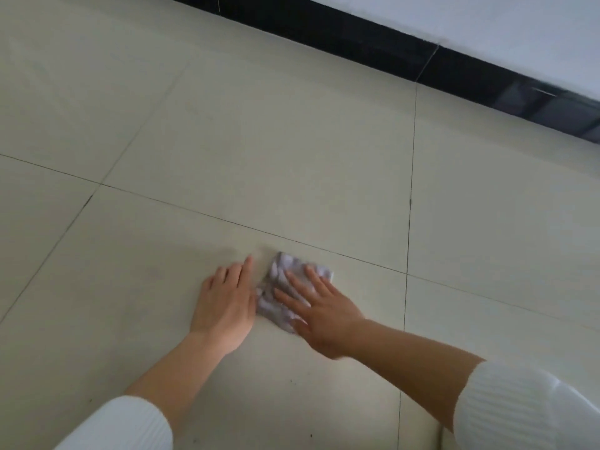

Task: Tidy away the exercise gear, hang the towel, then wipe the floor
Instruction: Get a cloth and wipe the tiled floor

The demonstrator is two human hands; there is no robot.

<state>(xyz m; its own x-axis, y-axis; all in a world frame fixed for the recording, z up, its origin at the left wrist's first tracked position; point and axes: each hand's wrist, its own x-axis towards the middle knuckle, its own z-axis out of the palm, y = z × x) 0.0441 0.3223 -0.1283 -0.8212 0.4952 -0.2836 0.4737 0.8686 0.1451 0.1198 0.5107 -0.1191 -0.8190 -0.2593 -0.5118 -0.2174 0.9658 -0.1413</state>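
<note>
Wiping the floor (227,141) rn. Right hand (319,315) is flat w/ fingers spread, pressing the crumpled cloth (279,287) onto the tile; left hand (224,303) is open, flat just beside it. Imo keep even pressure, overlap strokes, refold when it's dirty.

Your left hand (224,303) lies palm down with the fingers extended forward and held close together. The left forearm runs back toward the lower left and is bare up to a pushed-up white ribbed sleeve (123,427). Your right hand (319,315) is also palm down, with the fingers spread and pointing forward and to the left. The right forearm enters from the lower right, bare to a white ribbed cuff (513,407). The two hands sit just beside each other, not overlapping. Neither hand is curled into a fist.
</note>
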